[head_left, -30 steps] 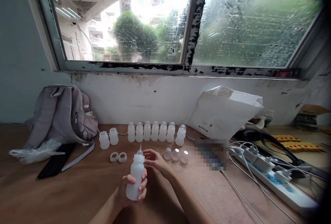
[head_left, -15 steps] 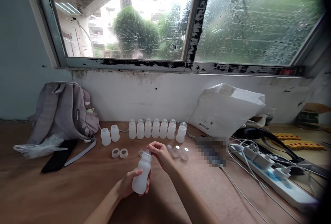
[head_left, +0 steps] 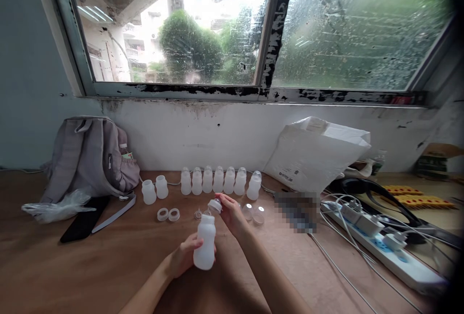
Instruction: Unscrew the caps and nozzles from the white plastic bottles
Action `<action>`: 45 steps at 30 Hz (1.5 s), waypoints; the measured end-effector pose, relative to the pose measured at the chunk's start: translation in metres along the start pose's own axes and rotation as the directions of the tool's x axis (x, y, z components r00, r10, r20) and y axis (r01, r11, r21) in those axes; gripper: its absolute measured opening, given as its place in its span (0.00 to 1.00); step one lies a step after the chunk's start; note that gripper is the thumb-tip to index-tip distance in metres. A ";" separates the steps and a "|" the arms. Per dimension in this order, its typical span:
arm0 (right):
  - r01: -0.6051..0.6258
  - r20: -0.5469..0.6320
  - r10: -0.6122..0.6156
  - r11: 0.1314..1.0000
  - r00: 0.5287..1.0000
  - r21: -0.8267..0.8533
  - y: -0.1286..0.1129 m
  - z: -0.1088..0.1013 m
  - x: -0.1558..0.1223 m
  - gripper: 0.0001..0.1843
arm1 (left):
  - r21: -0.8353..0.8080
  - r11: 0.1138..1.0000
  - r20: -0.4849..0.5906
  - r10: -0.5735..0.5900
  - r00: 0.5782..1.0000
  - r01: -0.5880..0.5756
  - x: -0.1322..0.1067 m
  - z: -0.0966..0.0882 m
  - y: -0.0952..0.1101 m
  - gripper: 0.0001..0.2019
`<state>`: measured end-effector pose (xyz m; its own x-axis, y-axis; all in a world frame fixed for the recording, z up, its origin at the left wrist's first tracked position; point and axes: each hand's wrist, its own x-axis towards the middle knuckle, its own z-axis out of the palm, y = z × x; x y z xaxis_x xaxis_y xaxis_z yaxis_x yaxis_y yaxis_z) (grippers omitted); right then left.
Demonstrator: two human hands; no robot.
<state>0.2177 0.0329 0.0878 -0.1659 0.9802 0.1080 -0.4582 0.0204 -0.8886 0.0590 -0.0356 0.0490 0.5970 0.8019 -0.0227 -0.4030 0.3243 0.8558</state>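
Big rain-streaked window [head_left: 232, 29] fills the top half of the frame, with the wooden counter [head_left: 90, 265] running across the bottom. A grey backpack [head_left: 90, 157] slumps at mid-left, a white padded parcel [head_left: 315, 154] leans on the wall at mid-right, and a power strip [head_left: 391, 251] with tangled cables sits at lower right. A row of capped little bottles [head_left: 218, 179] lines the wall at centre, and two open ones [head_left: 155, 190] stand just left of them. The one being worked on, a frosted white bottle [head_left: 205, 242], is held upright at lower centre, off the counter, with the left hand [head_left: 183, 256] wrapped closed around its lower body. The right hand [head_left: 232, 215] pinches a small screw-on top [head_left: 215, 205] in its fingertips, just above and right of the open neck and not touching it. So bottle and top are apart right now. My read is that mating them needs the top square over the neck while the left hand keeps the bottle from turning. Loose rings [head_left: 167, 214] and clear domed caps [head_left: 253, 213] lie nearby.
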 end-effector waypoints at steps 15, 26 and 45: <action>0.163 -0.164 -0.341 0.750 0.926 -0.641 0.056 -0.037 0.008 0.13 | 0.724 0.668 -0.451 0.648 0.614 -0.174 0.019 -0.034 -0.009 0.31; 0.181 -0.122 -0.369 0.686 0.921 -0.704 0.056 -0.038 0.007 0.15 | 0.896 0.385 -0.090 0.648 0.757 -0.223 -0.007 -0.016 0.052 0.03; 0.143 -0.151 -0.345 0.694 0.926 -0.706 0.062 -0.047 0.014 0.20 | 0.898 -0.398 0.092 0.588 0.804 0.188 0.063 -0.128 0.150 0.10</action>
<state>0.2279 0.0574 0.0135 0.1364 0.9307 0.3394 0.2744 0.2937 -0.9157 -0.0527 0.1273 0.1097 0.3068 0.7891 0.5321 0.8956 -0.4285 0.1191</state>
